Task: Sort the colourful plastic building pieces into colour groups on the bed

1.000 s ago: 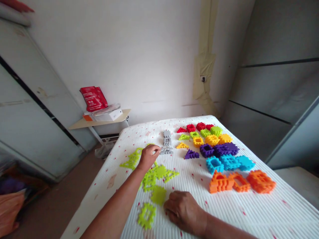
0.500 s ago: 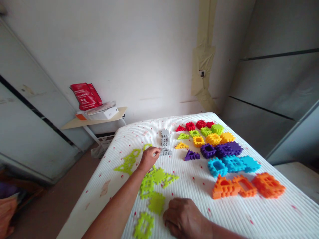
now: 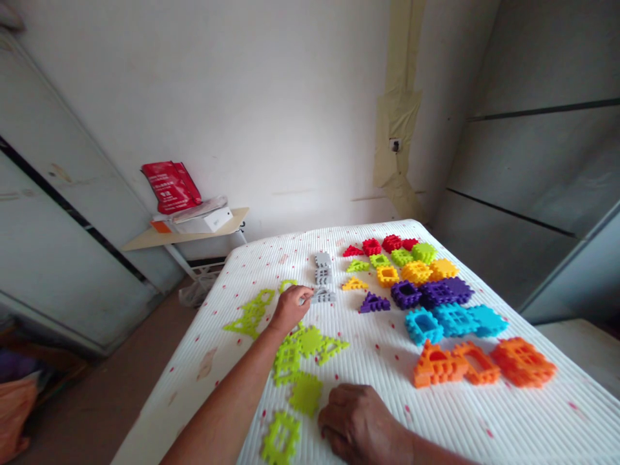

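My left hand reaches out over the white ribbed surface, its fingers pinched on the nearest grey block of a short grey row. My right hand rests on the surface near the front, fingers curled under, beside flat lime-green pieces. More lime-green pieces lie left of my left hand. To the right, toothed blocks lie in colour rows: red, yellow, purple, cyan and orange.
A small shelf table with a red packet and a white box stands against the far wall, left of the surface. Grey cabinet panels flank both sides. The surface's left edge drops to a brown floor.
The view shifted slightly. My left hand stays pinched at the nearest grey block and has moved it a little. My right hand has stayed where it was.
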The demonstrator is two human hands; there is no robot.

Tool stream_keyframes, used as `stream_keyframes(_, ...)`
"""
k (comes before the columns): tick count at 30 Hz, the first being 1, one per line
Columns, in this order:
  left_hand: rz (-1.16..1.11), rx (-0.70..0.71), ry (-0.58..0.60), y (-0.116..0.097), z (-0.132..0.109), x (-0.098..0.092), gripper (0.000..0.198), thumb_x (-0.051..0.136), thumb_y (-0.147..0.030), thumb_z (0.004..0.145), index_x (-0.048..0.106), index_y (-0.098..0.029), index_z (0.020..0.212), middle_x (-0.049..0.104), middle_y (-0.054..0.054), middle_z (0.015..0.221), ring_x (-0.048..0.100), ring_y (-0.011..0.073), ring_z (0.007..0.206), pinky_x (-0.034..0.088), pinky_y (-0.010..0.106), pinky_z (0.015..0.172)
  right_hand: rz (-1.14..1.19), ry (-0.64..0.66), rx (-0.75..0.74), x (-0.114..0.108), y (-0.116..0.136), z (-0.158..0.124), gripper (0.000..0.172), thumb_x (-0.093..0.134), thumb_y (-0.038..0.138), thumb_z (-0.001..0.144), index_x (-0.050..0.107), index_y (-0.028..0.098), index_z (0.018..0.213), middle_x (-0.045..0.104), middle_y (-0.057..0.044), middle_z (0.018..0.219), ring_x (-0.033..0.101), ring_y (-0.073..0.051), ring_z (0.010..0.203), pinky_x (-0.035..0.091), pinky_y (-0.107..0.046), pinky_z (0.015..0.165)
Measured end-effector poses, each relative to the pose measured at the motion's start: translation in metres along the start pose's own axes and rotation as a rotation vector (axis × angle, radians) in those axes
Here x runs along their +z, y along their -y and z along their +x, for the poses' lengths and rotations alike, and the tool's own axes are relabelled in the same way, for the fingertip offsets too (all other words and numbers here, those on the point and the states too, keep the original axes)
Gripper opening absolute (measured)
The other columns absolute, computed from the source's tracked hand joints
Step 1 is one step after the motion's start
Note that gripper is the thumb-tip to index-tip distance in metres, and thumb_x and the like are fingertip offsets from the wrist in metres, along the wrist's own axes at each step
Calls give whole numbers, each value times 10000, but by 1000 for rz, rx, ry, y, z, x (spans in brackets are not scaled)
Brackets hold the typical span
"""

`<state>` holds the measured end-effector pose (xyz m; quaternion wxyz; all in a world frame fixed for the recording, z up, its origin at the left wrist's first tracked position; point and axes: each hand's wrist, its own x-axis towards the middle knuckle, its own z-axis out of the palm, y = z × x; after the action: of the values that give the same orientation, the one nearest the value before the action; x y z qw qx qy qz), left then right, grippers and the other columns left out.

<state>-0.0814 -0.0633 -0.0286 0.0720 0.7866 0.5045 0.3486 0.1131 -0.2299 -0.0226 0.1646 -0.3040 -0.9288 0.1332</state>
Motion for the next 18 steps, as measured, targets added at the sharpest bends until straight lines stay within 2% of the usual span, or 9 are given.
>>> stream_keyframes(7, -2, 8, 45, -1, 3, 0, 271, 604, -19, 607, 667, -199, 800, 686, 25, 843, 608, 173, 853, 481, 308, 822, -14, 7, 3, 1, -1, 1, 134, 512, 168, 799, 536, 185, 669, 601, 23, 679, 521, -103, 629, 316, -227, 551)
stream_keyframes(18, -12, -24, 78, 3, 2, 5, 262, 557, -9, 639, 653, -182, 812, 685, 24, 816, 615, 140, 767, 493, 254, 743, 8, 3, 4, 0, -1, 1, 157, 499, 189, 820, 535, 182, 668, 593, 17, 677, 513, -103, 616, 322, -225, 552)
